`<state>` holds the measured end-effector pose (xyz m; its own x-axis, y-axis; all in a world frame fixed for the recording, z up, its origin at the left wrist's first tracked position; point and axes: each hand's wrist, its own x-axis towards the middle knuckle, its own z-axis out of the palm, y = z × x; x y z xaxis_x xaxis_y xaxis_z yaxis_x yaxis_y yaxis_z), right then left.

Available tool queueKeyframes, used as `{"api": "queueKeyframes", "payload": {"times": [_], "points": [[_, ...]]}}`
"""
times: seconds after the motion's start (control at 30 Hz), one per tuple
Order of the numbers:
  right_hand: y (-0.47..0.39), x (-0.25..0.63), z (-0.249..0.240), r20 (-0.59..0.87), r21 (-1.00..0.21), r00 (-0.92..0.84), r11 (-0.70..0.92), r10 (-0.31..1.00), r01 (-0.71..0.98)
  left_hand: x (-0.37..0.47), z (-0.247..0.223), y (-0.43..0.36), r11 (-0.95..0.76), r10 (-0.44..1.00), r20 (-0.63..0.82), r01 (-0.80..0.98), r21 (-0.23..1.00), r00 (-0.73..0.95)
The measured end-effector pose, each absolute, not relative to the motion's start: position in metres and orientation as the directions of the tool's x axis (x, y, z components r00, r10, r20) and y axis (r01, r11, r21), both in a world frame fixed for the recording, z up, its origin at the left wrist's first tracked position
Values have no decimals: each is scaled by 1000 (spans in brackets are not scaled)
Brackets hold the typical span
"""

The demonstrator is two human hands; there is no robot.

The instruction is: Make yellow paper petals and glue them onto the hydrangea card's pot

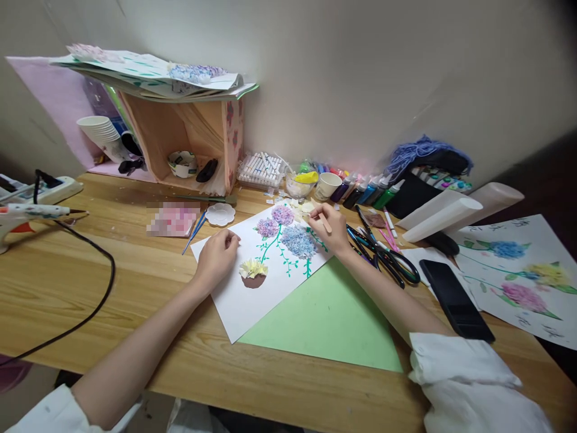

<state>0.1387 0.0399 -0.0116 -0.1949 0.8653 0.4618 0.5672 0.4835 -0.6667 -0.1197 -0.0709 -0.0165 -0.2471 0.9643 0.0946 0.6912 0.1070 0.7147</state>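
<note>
A white sheet (238,307) lies at an angle on the table, bearing two purple flower heads, a larger blue flower head (298,242) and painted green stems. Lower left on it, pale yellow petals (253,269) sit atop a brown rounded patch (255,281). My left hand (217,257) rests on the sheet's left part, fingers curled together; whatever they hold, if anything, is hidden. At the far right corner of the sheet, my right hand (331,228) grips a flat wooden craft stick (325,224), beside loose cream paper pieces (303,208).
Under the sheet lies green paper (324,325). Scissors (383,255), a phone (456,297) and rolled paper (444,219) are to the right. Markers (261,168), a paper cup (327,186) and paint bottles (369,191) line the back. A glue gun (33,211) with a black cord is left.
</note>
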Motion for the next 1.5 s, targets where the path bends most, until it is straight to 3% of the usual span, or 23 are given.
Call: {"api": "queueKeyframes", "payload": {"times": [0.07,0.17,0.23,0.33,0.4,0.47,0.53,0.67,0.73,0.83,1.03,1.13,1.33,1.5], "points": [[21,130,-4,377,-788,-194,424,906,446,-115,-12,-74,57,978,85,632,773,-193],[-13,117,5,372,-829,-323,468,870,307,-103,-4,-79,24,999,-11,466,884,-31],[-31,110,6,488,-737,-427,622,761,265,-97,1,-82,103,987,-138,333,937,84],[-46,104,0,639,-473,-604,863,476,180,-95,7,-85,198,955,-239,224,954,176],[-49,102,-6,664,-348,-668,930,335,121,-98,9,-87,204,948,-250,224,953,199],[-51,102,-11,674,-305,-684,948,279,86,-103,11,-88,186,943,-239,230,955,230],[-54,103,-14,693,-350,-650,934,313,77,-106,11,-90,165,937,-232,256,953,261],[-66,107,-18,625,-647,-518,759,584,75,-105,6,-92,111,947,-232,455,884,220],[-70,108,-22,567,-732,-523,681,637,36,-104,3,-93,68,965,-198,571,818,170],[-72,108,-28,545,-739,-597,674,589,-10,-103,1,-93,28,978,-159,671,741,134],[-68,102,-34,543,-686,-634,726,550,43,-103,4,-95,-2,980,-139,703,711,144],[-68,98,-30,465,-726,-644,678,607,114,-102,3,-94,-2,981,-134,691,723,143],[-60,73,-4,144,-866,-555,375,819,329,-105,-1,-88,-32,999,30,706,707,16],[-57,60,13,121,-829,-574,401,810,390,-109,-3,-82,-2,996,61,669,743,-65]]}}
